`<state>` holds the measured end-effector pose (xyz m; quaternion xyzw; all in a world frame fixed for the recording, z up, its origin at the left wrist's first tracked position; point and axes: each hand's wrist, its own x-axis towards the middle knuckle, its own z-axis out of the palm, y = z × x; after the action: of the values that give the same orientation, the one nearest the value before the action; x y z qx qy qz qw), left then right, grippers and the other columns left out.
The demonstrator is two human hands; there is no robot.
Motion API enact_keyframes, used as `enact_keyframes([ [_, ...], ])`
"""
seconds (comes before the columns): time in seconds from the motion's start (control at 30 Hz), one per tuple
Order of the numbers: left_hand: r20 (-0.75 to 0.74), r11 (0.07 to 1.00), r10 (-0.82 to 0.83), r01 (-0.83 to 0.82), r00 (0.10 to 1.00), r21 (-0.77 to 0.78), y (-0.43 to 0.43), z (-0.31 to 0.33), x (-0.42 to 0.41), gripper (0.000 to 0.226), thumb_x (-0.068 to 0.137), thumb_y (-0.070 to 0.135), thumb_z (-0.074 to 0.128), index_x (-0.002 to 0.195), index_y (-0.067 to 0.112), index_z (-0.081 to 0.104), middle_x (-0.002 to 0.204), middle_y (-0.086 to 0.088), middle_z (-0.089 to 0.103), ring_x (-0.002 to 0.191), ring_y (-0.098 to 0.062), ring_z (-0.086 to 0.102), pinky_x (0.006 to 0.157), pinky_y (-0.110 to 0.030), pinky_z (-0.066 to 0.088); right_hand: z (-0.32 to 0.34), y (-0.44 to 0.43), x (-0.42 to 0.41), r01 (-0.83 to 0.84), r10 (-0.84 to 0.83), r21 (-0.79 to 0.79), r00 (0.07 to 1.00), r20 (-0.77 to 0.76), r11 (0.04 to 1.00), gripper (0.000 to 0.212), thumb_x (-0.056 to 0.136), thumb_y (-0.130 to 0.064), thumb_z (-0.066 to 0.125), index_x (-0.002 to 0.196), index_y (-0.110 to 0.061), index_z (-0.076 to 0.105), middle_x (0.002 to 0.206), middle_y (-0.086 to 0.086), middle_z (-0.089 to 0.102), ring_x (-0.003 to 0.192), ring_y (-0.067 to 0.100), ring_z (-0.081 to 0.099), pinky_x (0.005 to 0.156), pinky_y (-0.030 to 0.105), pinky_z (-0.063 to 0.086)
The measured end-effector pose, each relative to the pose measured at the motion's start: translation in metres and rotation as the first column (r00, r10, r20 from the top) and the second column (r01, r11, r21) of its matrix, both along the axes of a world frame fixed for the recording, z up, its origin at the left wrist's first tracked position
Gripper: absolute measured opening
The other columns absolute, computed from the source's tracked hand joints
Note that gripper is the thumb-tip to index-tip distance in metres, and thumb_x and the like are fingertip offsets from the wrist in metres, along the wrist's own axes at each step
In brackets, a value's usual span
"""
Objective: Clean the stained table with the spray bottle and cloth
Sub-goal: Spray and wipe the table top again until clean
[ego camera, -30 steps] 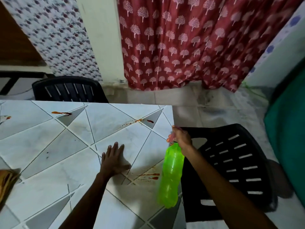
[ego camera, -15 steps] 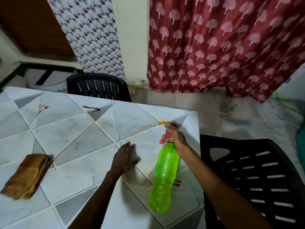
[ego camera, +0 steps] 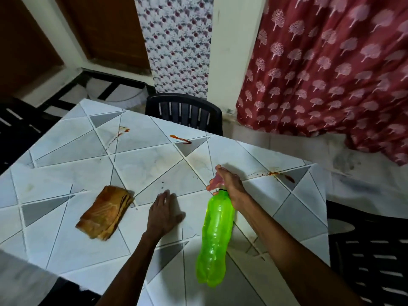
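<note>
Filling most of the view, the white and grey tiled table point(ego camera: 141, 166) runs from the near edge out to the far chair point(ego camera: 183, 112). A red curtain point(ego camera: 331, 74) with pale tree prints hangs at the far right. The far chair is black and stands at the table's far side; a second black one, the right chair point(ego camera: 371, 257), sits near, at the table's right side. The green bottle point(ego camera: 215, 237) hangs above the near right part of the table, with its base tilted toward the person and its pink spray head point(ego camera: 215, 183) pointing far-left. The brown folded cloth point(ego camera: 106, 213) lies flat on the table, left of both hands and touching neither. The right hand point(ego camera: 229, 184) grips the bottle at the neck, fingers curled round the spray head. The left hand point(ego camera: 163, 214) rests palm down on the table between cloth and bottle, fingers straight, holding nothing. Red stains point(ego camera: 181, 139) mark the tiles: one streak at the far middle, one further left, and one near the right corner.
</note>
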<state>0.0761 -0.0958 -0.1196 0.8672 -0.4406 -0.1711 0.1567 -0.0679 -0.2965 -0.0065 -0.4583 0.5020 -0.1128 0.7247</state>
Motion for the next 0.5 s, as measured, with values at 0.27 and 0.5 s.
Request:
enact_keyframes([
  [0.27, 0.010, 0.981, 0.176, -0.176, 0.984, 0.083, 0.052, -0.012, -0.006, 0.114, 0.065, 0.083, 0.041, 0.148, 0.004, 0.036, 0.156, -0.017, 0.031, 0.142, -0.037, 0.031, 0.110, -0.052, 0.034, -0.009, 0.069, -0.008, -0.323, 0.327, 0.062, 0.943, -0.069, 0.944, 0.046, 0.100, -0.044, 0.055, 0.069, -0.013, 0.069, 0.084, 0.021, 0.075, 0.084, 0.022, 0.073, 0.056, 0.029, 0.055],
  [0.5, -0.012, 0.970, 0.244, -0.244, 0.970, 0.019, 0.072, -0.010, -0.027, 0.117, 0.067, 0.083, 0.043, 0.151, 0.002, 0.029, 0.154, -0.022, 0.031, 0.141, -0.040, 0.030, 0.111, -0.053, 0.033, -0.019, 0.089, -0.058, -0.396, 0.396, 0.026, 0.910, -0.121, 0.918, 0.051, 0.100, -0.041, 0.056, 0.094, 0.007, 0.071, 0.072, 0.019, 0.072, 0.081, 0.026, 0.069, 0.056, 0.030, 0.053],
])
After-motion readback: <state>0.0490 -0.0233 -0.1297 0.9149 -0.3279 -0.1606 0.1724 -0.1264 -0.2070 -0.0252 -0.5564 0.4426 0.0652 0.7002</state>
